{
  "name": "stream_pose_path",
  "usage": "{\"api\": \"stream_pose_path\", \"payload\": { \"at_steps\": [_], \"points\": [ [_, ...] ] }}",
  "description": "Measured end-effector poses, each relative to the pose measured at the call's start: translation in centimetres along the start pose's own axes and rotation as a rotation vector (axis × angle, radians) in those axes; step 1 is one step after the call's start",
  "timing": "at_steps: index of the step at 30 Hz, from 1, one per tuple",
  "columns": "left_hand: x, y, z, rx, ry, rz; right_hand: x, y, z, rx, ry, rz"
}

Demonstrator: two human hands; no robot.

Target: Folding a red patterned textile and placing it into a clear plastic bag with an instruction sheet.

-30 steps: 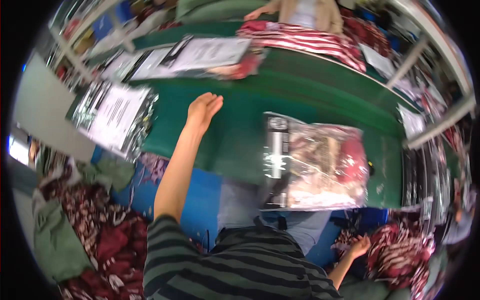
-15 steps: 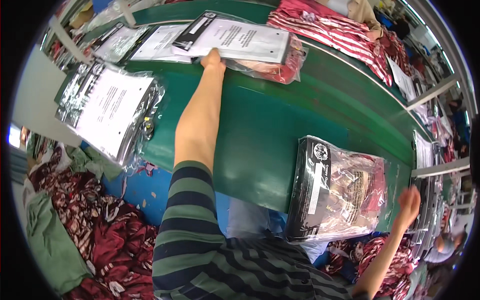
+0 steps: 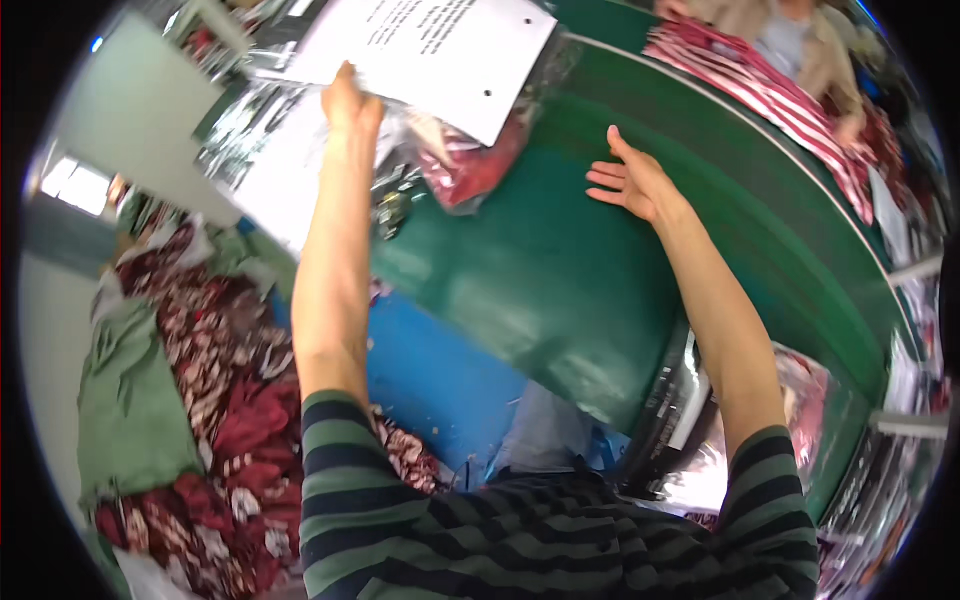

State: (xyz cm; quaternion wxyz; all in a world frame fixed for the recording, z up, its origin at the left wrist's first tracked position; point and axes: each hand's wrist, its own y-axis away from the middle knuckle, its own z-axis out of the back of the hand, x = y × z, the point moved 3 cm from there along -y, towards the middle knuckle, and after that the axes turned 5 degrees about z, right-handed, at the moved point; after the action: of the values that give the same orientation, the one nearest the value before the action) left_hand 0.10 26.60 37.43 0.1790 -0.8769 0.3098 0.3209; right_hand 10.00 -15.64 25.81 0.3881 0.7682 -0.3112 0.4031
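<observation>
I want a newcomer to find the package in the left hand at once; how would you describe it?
Start at the large green table and move to its far left part, where the left hand holds a clear plastic bag by its near edge. A white printed sheet covers much of it. Unlike the neighbouring white-sheeted bag, it shows red material below the sheet.

Left hand (image 3: pixel 352 105) at 11 o'clock – gripping near edge of clear packet (image 3: pixel 440 65), white sheet on top, red cloth (image 3: pixel 465 165) showing below. Right hand (image 3: pixel 635 182) at 2 o'clock – fingers spread over green tabletop (image 3: pixel 540 290). Bagged garment (image 3: pixel 700 460) at 4 o'clock, partly behind right forearm (image 3: pixel 720 310). Maroon patterned cloth heap (image 3: pixel 240 440) at 8 o'clock.
</observation>
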Motion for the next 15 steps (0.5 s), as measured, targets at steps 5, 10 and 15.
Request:
{"api": "stream_pose_path", "payload": {
  "at_steps": [5, 10, 15],
  "points": [
    [-3.4, -0.6, 6.1, -0.185, -0.165, -0.113, -3.0, -0.9, -9.0, 0.1, 0.068, 0.041],
    [-5.0, 0.6, 10.9, -0.283, -0.266, -0.125, -6.0, -0.9, -16.4, 0.188, -0.021, -0.075],
    [-3.7, 3.2, 13.5, -0.31, -0.348, -0.088, -9.7, -2.7, -20.5, 0.051, -0.32, -0.063]
  ]
}}
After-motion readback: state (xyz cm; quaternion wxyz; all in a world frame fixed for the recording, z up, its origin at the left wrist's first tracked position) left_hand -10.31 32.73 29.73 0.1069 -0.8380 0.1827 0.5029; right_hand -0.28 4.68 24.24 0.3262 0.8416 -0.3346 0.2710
